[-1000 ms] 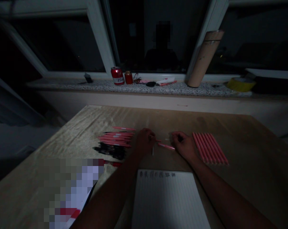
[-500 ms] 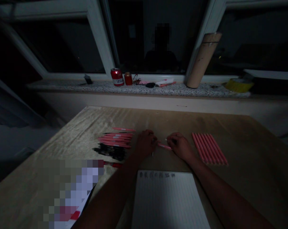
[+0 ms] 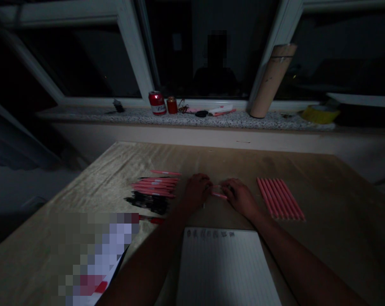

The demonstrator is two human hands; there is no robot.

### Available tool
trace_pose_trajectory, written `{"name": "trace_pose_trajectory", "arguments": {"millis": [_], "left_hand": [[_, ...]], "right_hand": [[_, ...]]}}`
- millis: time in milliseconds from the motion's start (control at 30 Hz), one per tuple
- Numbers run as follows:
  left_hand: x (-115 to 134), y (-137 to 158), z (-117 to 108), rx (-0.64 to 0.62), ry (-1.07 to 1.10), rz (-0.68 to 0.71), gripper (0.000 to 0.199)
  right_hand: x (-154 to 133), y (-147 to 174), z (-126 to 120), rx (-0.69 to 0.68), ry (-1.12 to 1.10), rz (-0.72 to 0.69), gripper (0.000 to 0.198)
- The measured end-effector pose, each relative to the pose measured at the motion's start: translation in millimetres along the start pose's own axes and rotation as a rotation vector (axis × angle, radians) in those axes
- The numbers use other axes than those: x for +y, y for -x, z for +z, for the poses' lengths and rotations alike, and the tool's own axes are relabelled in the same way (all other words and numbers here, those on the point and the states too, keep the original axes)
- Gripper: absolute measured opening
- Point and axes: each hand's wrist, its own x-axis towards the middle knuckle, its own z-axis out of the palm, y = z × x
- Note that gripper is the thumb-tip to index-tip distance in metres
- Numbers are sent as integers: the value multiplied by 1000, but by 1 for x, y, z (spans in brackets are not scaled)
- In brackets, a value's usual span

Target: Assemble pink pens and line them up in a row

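Note:
Over the middle of the table, my left hand (image 3: 198, 189) and my right hand (image 3: 238, 194) face each other with fingers curled in. A thin, slender pen piece (image 3: 216, 185) spans the gap between the fingertips, gripped at both ends. Just below it is a pink pen (image 3: 219, 195), its right end by my right fingers; whether it is held or lies on the table I cannot tell. A small pale piece (image 3: 204, 205) shows beneath my left hand. To the left are a pile of pink pens (image 3: 155, 187) and dark pen parts (image 3: 149, 202).
A row of several pink pens (image 3: 279, 199) lies at right. A lined notebook (image 3: 226, 267) is in front of me, with a red pen (image 3: 155, 220) by my left forearm. On the windowsill (image 3: 131, 115) stand a red can (image 3: 157, 103), a tall tube (image 3: 273, 80) and yellow tape (image 3: 320, 114).
My hands have come slightly closer, and the slender piece whose pale tip showed at my right fingers now bridges both hands. The pen piles and row are unchanged.

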Motion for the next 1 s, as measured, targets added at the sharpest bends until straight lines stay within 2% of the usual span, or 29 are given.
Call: {"name": "trace_pose_trajectory", "arguments": {"millis": [467, 733, 1000], "left_hand": [[6, 0, -4, -28, -21, 37, 21], [7, -1, -4, -25, 7, 67, 25], [7, -2, -4, -73, 24, 68, 24]], "right_hand": [[-8, 0, -4, 40, 23, -79, 18], [-15, 0, -4, 2, 4, -113, 19], [-11, 1, 0, -42, 44, -100, 20]]}}
